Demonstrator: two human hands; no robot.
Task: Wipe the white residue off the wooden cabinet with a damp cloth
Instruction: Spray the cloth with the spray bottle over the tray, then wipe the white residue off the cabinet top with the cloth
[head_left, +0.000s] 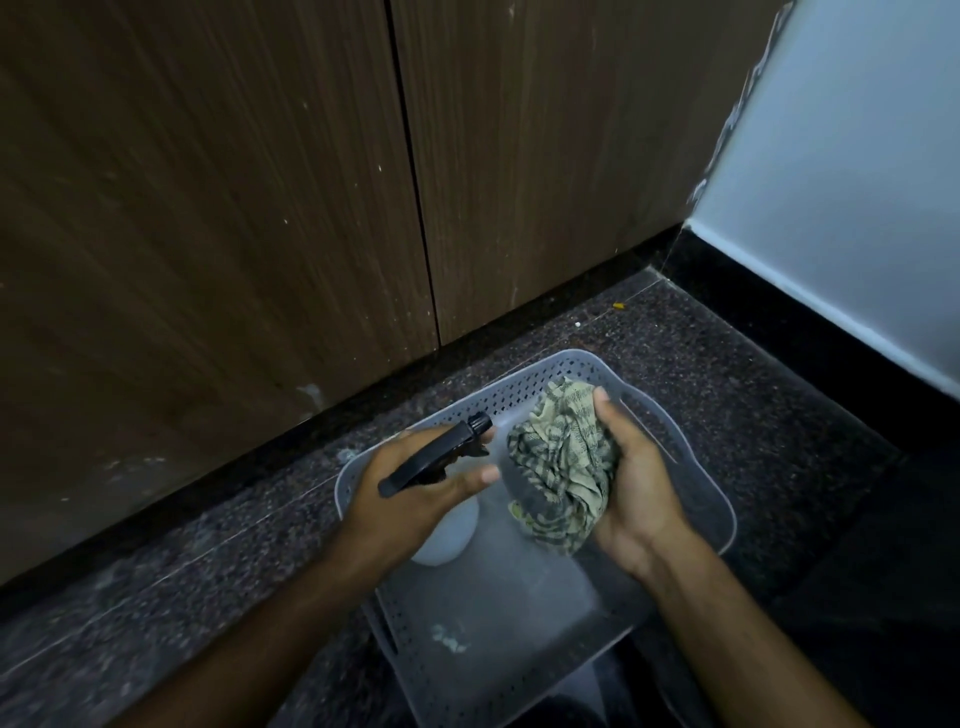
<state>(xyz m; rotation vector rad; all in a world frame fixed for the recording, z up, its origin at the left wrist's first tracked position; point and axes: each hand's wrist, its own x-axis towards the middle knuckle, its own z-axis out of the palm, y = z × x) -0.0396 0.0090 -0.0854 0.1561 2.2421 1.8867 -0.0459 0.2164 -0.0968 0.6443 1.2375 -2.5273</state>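
My left hand (415, 488) grips a spray bottle (441, 452) with a black trigger head and a pale body. Its nozzle points right at a bunched green-and-beige checked cloth (563, 467), and a faint mist shows between them. My right hand (636, 483) holds the cloth from the right side, thumb on top. Both hands hover over a grey perforated plastic basket (691, 467) on the floor. The dark wooden cabinet (208, 208) fills the upper left, with small white specks and a white smear (311, 395) near its bottom edge.
The basket stands on a dark speckled stone floor (727, 374). A black skirting strip runs along the cabinet base. A pale wall (857, 182) with black skirting closes off the right side. Small crumbs lie on the floor near the corner.
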